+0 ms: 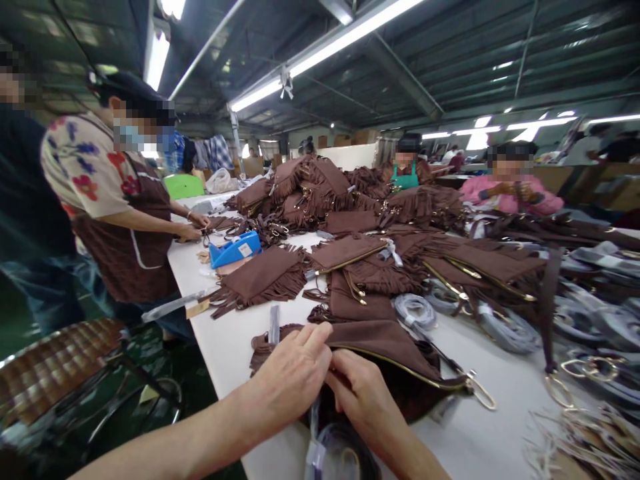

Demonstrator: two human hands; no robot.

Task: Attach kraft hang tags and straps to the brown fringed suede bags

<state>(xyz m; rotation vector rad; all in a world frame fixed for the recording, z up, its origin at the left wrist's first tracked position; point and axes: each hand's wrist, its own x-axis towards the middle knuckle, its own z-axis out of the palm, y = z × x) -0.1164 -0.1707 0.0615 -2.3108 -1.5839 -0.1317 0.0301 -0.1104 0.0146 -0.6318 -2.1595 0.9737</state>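
Observation:
A brown suede fringed bag [390, 347] with a gold zipper lies at the near edge of the white table [235, 347]. My left hand [290, 377] rests on its left end, fingers bent and pressing the fabric. My right hand [363, 397] is beside it, fingers curled down into the bag's edge, pinching the material. A thin clear strip [314, 417] hangs down between my wrists. What the fingertips grip beneath is hidden.
Heaps of brown fringed bags [320, 193] cover the table's middle and far end. A blue tape dispenser [234, 250] sits left. Wrapped straps [505, 327] lie right. A person in a floral shirt [100, 180] works at the left; others sit far right. A stool [55, 363] stands left.

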